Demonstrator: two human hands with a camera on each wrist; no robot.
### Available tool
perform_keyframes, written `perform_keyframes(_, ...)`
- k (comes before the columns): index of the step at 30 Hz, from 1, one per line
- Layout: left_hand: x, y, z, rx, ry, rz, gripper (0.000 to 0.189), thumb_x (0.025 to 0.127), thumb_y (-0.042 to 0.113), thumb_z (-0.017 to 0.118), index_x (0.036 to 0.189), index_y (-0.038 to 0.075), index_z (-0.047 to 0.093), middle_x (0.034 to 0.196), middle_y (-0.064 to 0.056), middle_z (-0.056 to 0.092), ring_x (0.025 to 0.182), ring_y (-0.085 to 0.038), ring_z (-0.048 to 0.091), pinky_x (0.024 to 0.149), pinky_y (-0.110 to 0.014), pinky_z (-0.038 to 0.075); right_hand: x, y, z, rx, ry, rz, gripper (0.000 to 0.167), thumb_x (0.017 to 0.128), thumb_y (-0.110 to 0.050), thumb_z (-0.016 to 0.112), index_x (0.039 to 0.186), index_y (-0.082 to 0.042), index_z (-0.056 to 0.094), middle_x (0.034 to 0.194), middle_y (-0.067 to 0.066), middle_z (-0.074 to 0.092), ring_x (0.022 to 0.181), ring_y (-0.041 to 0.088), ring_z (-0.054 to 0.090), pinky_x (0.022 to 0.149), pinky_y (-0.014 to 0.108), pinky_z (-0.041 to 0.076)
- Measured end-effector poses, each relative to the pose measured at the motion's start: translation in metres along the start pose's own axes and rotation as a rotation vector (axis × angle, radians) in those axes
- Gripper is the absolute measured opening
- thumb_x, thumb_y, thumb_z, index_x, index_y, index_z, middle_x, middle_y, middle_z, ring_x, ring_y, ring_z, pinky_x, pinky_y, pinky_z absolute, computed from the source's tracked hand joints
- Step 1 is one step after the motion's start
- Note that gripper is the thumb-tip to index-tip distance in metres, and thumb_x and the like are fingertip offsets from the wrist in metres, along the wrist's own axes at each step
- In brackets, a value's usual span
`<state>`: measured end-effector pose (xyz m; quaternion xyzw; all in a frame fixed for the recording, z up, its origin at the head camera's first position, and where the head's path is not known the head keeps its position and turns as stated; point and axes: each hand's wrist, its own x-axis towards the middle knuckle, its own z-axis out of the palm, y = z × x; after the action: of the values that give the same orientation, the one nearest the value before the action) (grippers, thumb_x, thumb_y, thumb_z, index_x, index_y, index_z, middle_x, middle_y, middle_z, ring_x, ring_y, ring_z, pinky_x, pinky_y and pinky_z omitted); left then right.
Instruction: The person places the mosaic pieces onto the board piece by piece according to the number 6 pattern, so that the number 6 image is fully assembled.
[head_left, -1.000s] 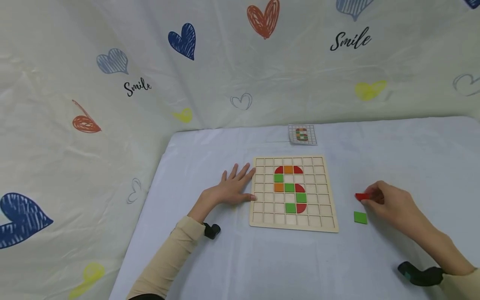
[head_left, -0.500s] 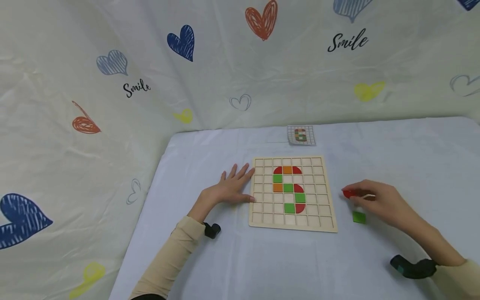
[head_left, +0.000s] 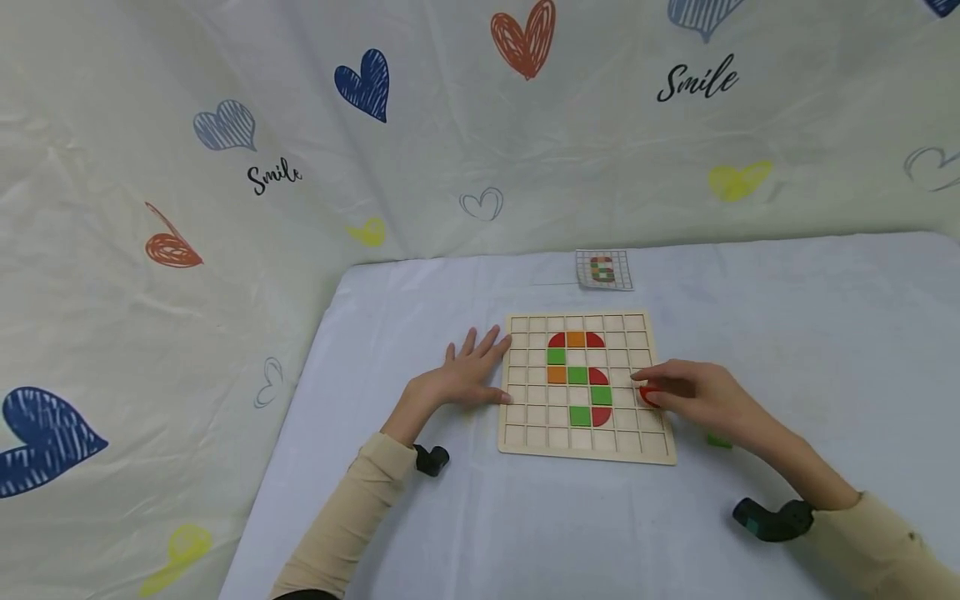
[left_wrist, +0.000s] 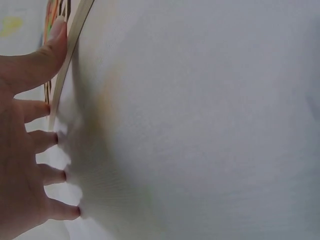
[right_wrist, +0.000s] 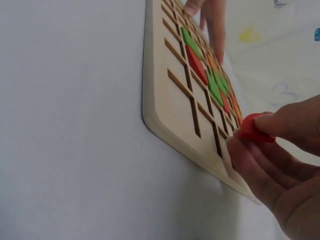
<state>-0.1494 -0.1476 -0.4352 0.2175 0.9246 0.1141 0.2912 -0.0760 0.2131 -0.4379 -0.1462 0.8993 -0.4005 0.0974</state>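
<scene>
A wooden grid board (head_left: 587, 450) lies on the white-covered table, with red, orange and green tiles set in its middle cells. My left hand (head_left: 463, 379) is spread flat beside it; the thumb and a fingertip touch its left edge. Over the board's right edge, my right hand (head_left: 705, 398) pinches a red tile (right_wrist: 254, 129) with one rounded side between thumb and fingers. On the table beneath that hand, a green square tile (head_left: 718, 442) is partly hidden. The left wrist view has the left fingertips resting on the cloth, the thumb (left_wrist: 57, 35) against the board's side.
Behind the board lies a small card (head_left: 604, 270) printed with a grid and a coloured figure. A hanging cloth (head_left: 420, 150) with hearts and lettering rises at the table's back and left. Small black devices (head_left: 772, 520) are worn at both wrists.
My right hand has carried the red tile leftward, from above the green tile to over the board's right edge. The left hand has stayed at the board's left edge.
</scene>
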Motion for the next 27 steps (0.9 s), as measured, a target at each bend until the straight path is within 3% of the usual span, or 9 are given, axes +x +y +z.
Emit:
perform_keyframes(6,0.005,-0.004,0.004,-0.001,-0.002,-0.015,0.103,0.095,0.052,0.069,0.168,0.025,0.002,0.174,0.000,-0.012,0.158,-0.036,-0.019,0.123,-0.069,-0.004,0.010,-0.009,0.010,0.044,-0.030,-0.043,0.023,0.093,-0.007,0.074,0.115,-0.006,0.076,0.110,0.007,0.075,0.097,0.022,0.070,0.084,0.017,0.055)
perform_keyframes(12,0.008,-0.007,0.007,0.004,-0.003,-0.020,0.103,0.095,0.052,0.069,0.167,0.025,0.000,0.174,0.000,-0.013,0.158,-0.035,-0.020,0.124,-0.068,-0.005,0.020,-0.017,0.022,0.050,-0.038,-0.045,0.015,0.093,-0.011,0.075,0.108,-0.009,0.077,0.105,0.003,0.074,0.095,0.019,0.068,0.088,0.032,0.060)
perform_keyframes(17,0.002,-0.001,0.002,-0.001,-0.002,-0.012,0.103,0.095,0.051,0.069,0.168,0.022,0.003,0.174,-0.003,-0.011,0.158,-0.038,-0.018,0.123,-0.069,-0.004,0.028,-0.024,0.030,0.072,-0.052,-0.077,0.014,0.093,-0.011,0.076,0.106,-0.009,0.078,0.103,0.001,0.075,0.090,0.015,0.067,0.082,0.021,0.057)
perform_keyframes(27,0.003,-0.001,0.002,-0.014,-0.007,-0.012,0.103,0.095,0.051,0.069,0.167,0.022,0.002,0.174,-0.003,-0.012,0.157,-0.037,-0.020,0.125,-0.065,-0.005,0.043,-0.034,0.049,0.066,-0.098,-0.140,0.012,0.092,-0.006,0.075,0.102,-0.010,0.081,0.100,0.000,0.078,0.090,0.015,0.067,0.079,0.023,0.056)
